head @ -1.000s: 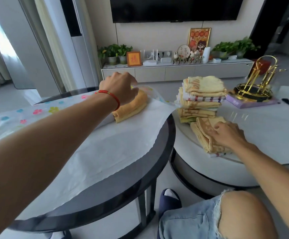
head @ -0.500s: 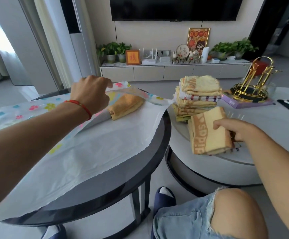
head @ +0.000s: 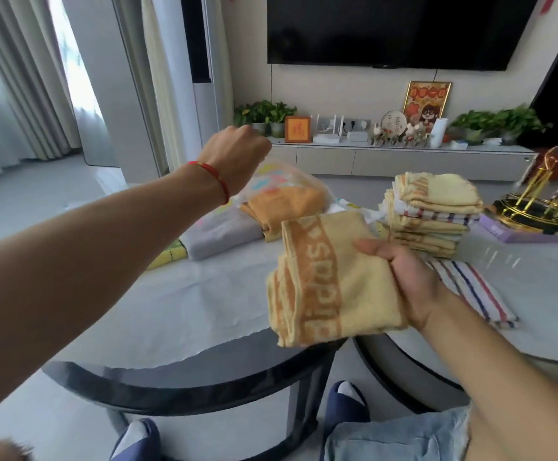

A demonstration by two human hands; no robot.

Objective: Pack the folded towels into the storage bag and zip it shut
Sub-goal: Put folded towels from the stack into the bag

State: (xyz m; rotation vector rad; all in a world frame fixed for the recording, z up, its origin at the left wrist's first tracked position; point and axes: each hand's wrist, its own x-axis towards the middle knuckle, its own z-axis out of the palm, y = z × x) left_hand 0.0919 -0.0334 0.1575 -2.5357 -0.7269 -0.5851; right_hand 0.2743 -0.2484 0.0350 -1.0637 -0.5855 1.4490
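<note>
The left hand [head: 237, 154], a red string at its wrist, is raised with fingers curled, its grip pinching the lifted top edge of the storage bag [head: 224, 227], which lies on the dark round bench [head: 204, 377]. An orange towel [head: 284, 207] sits inside the bag's mouth. Right of it, the right hand [head: 404, 277] grips a folded yellow towel [head: 331, 281] above the bench edge. Farther right, the towel stack [head: 434, 214] stands on the white bench [head: 537, 294], a striped towel [head: 474, 294] flat just beside it.

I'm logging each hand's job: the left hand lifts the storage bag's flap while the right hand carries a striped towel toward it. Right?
Not quite. In the head view the right hand carries a yellow towel with an orange band; the striped towel lies on the table. The left hand does lift the storage bag.
</note>
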